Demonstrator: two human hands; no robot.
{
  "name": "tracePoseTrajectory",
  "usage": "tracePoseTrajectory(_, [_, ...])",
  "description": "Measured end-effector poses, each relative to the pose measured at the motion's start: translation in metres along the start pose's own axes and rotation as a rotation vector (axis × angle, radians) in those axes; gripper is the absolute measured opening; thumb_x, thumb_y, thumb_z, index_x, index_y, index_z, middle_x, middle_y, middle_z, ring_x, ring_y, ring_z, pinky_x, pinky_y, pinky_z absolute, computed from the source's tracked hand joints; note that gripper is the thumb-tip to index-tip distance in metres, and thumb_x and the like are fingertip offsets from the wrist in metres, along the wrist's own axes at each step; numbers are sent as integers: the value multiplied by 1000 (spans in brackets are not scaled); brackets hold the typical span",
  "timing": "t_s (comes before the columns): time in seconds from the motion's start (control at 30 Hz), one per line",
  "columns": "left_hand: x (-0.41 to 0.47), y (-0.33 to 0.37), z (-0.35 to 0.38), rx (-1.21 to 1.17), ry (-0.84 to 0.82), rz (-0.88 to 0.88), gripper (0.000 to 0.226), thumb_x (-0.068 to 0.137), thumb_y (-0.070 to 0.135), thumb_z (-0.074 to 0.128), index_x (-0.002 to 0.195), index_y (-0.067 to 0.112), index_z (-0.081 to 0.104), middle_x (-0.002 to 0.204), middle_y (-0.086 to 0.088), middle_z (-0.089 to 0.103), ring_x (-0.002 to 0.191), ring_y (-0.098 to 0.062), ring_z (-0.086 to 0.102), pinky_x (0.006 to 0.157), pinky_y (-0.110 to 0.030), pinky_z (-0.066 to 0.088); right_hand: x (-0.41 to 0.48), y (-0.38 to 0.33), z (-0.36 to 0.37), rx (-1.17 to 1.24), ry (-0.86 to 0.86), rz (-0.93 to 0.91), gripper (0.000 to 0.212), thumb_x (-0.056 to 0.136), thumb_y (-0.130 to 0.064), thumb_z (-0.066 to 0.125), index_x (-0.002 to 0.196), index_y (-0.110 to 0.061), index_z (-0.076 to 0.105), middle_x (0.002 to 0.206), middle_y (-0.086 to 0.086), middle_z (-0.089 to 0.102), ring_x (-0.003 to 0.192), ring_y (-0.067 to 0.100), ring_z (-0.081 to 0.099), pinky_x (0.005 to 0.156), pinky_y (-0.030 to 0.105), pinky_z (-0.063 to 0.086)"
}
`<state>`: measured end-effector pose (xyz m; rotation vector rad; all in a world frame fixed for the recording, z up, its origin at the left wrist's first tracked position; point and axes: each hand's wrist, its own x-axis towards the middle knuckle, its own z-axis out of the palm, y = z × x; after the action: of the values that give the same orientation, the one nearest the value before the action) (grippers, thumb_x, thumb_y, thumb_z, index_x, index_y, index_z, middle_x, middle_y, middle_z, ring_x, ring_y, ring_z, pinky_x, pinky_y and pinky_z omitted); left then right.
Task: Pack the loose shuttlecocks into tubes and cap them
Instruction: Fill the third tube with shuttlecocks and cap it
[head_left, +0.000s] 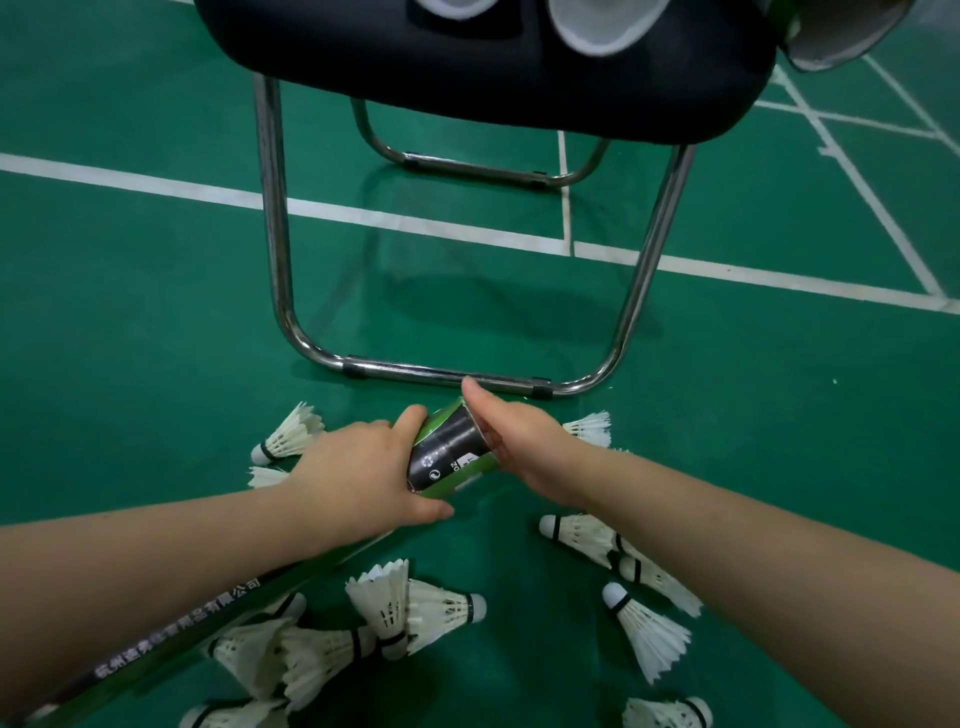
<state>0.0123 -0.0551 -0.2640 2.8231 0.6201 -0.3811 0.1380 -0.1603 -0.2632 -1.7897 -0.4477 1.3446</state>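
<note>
**Inspector A:** Where do we place the tube?

**Inspector B:** We record the tube (447, 452) off the floor, held between both hands, just short of the chair's base bar (447, 376). The left hand (353, 473) holds its near part, fingers (410, 418) and thumb clamped round it. The right hand (524, 452) is wrapped over the far end, fingers curled on the rim and thumb pointing at the bar. We cannot tell what lies under that palm.

**Inspector A:** And what do we note around it?

**Inspector B:** Loose shuttlecocks (649, 629) lie on the green floor (130, 312). Two are left of the left hand and one is just behind the right wrist. The rest are scattered below and between the forearms, several overlapping. A green-and-black printed length (176, 623) runs under the left forearm, and we cannot tell whether it belongs to the same tube. The chair (493, 67) stands directly ahead, with white court lines (156, 182) crossing behind its legs. White objects rest on the seat, cut off by the edge, and we cannot identify them.
</note>
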Motion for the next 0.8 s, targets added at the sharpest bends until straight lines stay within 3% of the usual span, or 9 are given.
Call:
tracePoseTrajectory(0.1, [2, 17, 1, 21, -3, 42, 77, 66, 73, 58, 122, 28, 30, 91, 5, 57, 79, -15, 52, 65, -29, 46, -15, -4, -16, 88, -327, 55, 40, 88, -54, 42, 87, -18, 59, 82, 1, 63, 78, 15, 59, 79, 25, 46])
tracePoseTrajectory(0.17, [6, 29, 3, 41, -5, 69, 80, 67, 73, 58, 126, 29, 28, 96, 5, 57, 85, -15, 53, 64, -28, 42, -23, -3, -28, 94, -399, 84, 35, 90, -50, 40, 88, -20, 58, 82, -1, 63, 77, 14, 59, 78, 24, 46])
tracePoseTrajectory(0.2, [10, 34, 4, 43, -3, 78, 79, 66, 73, 57, 126, 29, 29, 95, 5, 57, 86, -16, 54, 63, -28, 41, -22, -2, -34, 80, -325, 88, 36, 91, -50, 40, 87, -18, 57, 80, 0, 62, 76, 15, 59, 79, 25, 47])
tracePoseTrajectory(0.3, [23, 44, -1, 25, -10, 62, 75, 66, 74, 57, 119, 26, 32, 83, 7, 52, 75, -15, 52, 57, -28, 41, -5, 1, -66, 9, 239, 54, 43, 95, -45, 42, 73, -13, 60, 70, 2, 62, 68, 17, 57, 86, 35, 47])
tracePoseTrajectory(0.4, [34, 49, -4, 32, -25, 31, 72, 67, 73, 57, 115, 25, 33, 80, 6, 49, 71, -16, 49, 55, -28, 40, 22, 19, -113, -209, 631, 135, 33, 95, -31, 43, 73, -11, 58, 76, 5, 60, 62, 16, 48, 69, 33, 43])
tracePoseTrajectory(0.5, [38, 51, 2, 62, -44, 52, 73, 67, 74, 57, 115, 24, 34, 83, 4, 54, 72, -16, 52, 59, -30, 48, 34, 53, -134, -568, 590, 310, 32, 94, -33, 42, 75, -8, 49, 76, 7, 51, 62, 16, 46, 52, 28, 35])
tracePoseTrajectory(0.63, [43, 54, 9, 82, -55, 65, 72, 67, 73, 57, 116, 24, 34, 77, 7, 50, 70, -15, 52, 57, -28, 47, 44, 86, -136, -510, 535, 390, 42, 92, -44, 47, 69, -9, 50, 75, 6, 52, 75, 23, 51, 67, 28, 38])
tracePoseTrajectory(0.73, [44, 56, 14, 64, -63, 52, 70, 68, 72, 57, 116, 25, 34, 73, 10, 45, 66, -11, 49, 52, -26, 41, 48, 91, -134, -389, 576, 336, 28, 93, -27, 51, 110, -6, 60, 103, 11, 60, 96, 27, 58, 80, 29, 45])
tracePoseTrajectory(0.8, [46, 54, 18, 41, -70, 36, 70, 68, 72, 57, 115, 26, 33, 73, 10, 46, 64, -9, 48, 51, -25, 41, 51, 95, -132, -419, 562, 289, 27, 91, -14, 49, 117, -7, 54, 109, 10, 60, 101, 25, 58, 85, 32, 47])
